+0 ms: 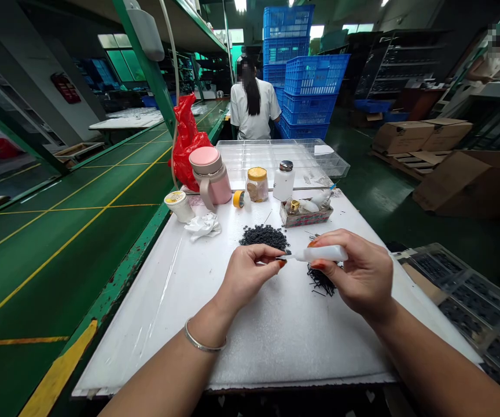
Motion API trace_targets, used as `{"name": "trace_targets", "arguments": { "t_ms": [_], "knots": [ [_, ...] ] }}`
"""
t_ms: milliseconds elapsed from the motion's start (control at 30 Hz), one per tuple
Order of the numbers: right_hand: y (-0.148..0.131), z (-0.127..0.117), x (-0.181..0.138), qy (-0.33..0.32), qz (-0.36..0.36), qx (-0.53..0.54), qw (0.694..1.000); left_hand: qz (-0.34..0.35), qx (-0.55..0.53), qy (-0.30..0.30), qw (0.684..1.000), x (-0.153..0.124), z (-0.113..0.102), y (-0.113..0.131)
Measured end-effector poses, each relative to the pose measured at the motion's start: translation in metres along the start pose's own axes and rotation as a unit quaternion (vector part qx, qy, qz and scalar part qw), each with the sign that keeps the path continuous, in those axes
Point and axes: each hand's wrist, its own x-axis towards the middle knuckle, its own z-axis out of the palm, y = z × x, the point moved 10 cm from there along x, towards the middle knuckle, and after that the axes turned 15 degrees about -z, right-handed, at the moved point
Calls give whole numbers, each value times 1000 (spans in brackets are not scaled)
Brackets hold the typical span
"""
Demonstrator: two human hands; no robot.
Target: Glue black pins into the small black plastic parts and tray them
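Observation:
My left hand (246,273) pinches a small black part (288,253) between thumb and fingertips; its exact shape is too small to make out. In my right hand (363,275) is a small white squeeze bottle (327,253), lying nearly level, its narrow nozzle pointing left at the black part. Whether nozzle and part touch, I cannot tell. Just behind my left fingertips lies a heap of small black pieces (264,235). A pile of thin black pins (322,284) sits beneath the bottle, partly covered by my right hand.
Along the back of the white table (154,324) stand a pink mug (219,184), a yellow-lidded jar (257,188), a white bottle (283,184) and a small box of bottles (308,217). Crumpled tissue (204,226) lies left. Beyond sits a person (256,107) beside blue crates (313,104).

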Motion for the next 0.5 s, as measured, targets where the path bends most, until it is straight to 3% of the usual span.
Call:
{"name": "trace_targets", "arguments": {
  "t_ms": [500],
  "knots": [
    [0,-1,-2,0,3,4,1000,-6,-1,-5,1000,-1,1,0]
  ]
}}
